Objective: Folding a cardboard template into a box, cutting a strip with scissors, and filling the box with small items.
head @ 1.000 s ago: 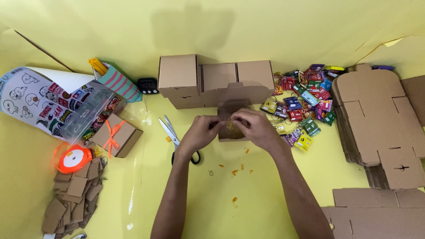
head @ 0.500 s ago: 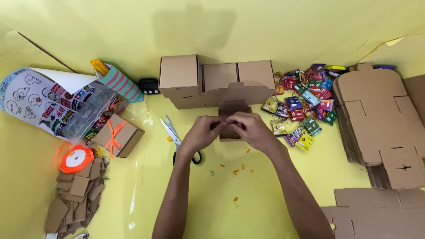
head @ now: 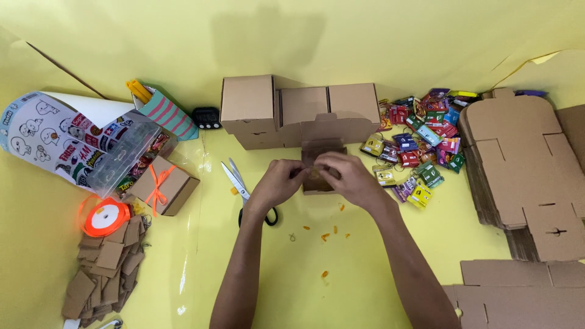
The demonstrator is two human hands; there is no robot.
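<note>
Both my hands meet over a small open cardboard box (head: 321, 150) in the middle of the yellow surface. My left hand (head: 277, 183) grips the box's left side with curled fingers. My right hand (head: 346, 176) covers its right side, fingertips pinched at the opening; what they pinch is hidden. Three folded cardboard boxes (head: 298, 109) stand just behind. Scissors (head: 244, 189) lie under my left wrist.
A heap of colourful small packets (head: 420, 140) lies to the right, with stacked flat box blanks (head: 524, 164) beyond. At left sit a ribbon-tied box (head: 163, 184), an orange ribbon spool (head: 106, 216), cardboard tags (head: 103, 274), and sticker sheets (head: 67, 140). Orange scraps (head: 326, 234) dot the surface.
My hands have stayed on the small box, with only slight finger shifts. Nothing else has moved.
</note>
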